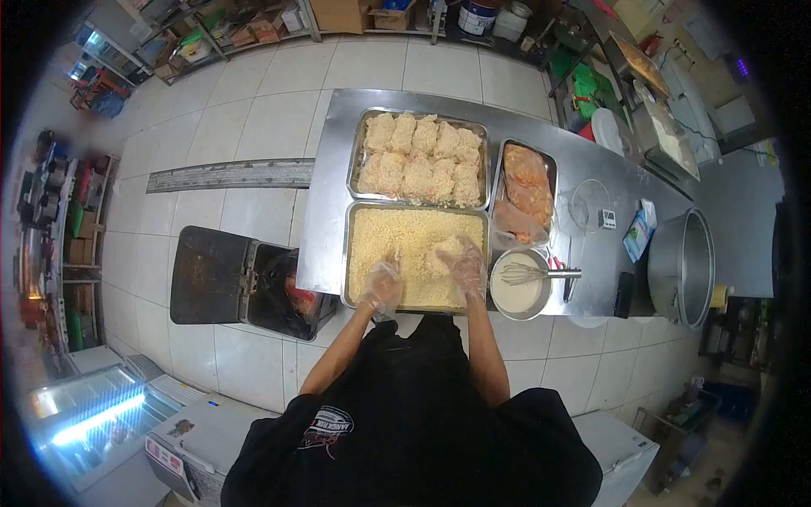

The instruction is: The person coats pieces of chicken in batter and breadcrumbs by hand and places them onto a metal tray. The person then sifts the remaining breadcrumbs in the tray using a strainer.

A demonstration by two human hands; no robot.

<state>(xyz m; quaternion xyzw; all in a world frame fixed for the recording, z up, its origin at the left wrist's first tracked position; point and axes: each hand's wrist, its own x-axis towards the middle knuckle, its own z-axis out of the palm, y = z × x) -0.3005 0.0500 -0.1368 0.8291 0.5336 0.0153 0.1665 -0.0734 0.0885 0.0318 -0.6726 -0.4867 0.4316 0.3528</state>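
Both my hands wear clear plastic gloves over a metal tray of pale crumbs (405, 224). My left hand (384, 283) rests at the left of the crumbs, fingers pointing forward and apart, with nothing visible in it. On the right, my right hand (465, 266) is around a crumb-coated piece (448, 252). Behind lies a tray with several coated pieces (420, 159) in two rows. A narrower tray to the right holds raw orange-tinted meat (528, 182). Nearer me stands a bowl of pale batter (517, 294) with a whisk (541, 273) in it.
Right of the bowl are tongs (568, 279), a white timer (606, 219), a clear round lid (590, 205), a blue-white packet (640, 230), a black object (624, 294) and a large metal pot (683, 266). An open black bin (283, 291) stands left of the table.
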